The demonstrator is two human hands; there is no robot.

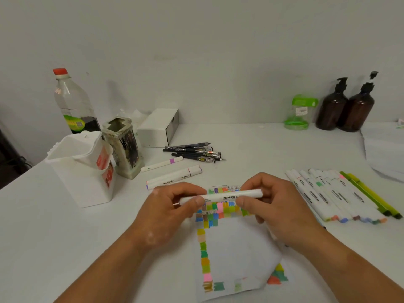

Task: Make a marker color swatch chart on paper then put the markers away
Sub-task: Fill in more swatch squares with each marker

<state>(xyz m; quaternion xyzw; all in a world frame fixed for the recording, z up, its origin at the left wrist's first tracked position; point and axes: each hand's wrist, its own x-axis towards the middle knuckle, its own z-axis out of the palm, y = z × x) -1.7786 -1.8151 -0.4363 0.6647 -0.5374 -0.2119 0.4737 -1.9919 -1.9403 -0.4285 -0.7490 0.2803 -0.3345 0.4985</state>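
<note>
The white table point(262, 145) is bearing the swatch-covered paper point(236, 248), with a row of markers point(323, 193) lying near its right side. Above the paper, the left hand point(168, 213) and right hand point(275, 206) are each pinching one end of a white marker point(220, 196).

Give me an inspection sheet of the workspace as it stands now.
Surface: white table, no spills seen.
Job's things: paper with colour swatches along its top and left edges; marker held above it; row of markers to its right; three markers to its left.
Clutter: black pens, two green pens, white bins, ceramic holder, plastic bottle, white box, green jar, two brown pump bottles, paper stack.
Hands: left hand and right hand both grip the marker, one toward each end.
Cables: nothing seen.
Surroundings: plain white wall.
</note>
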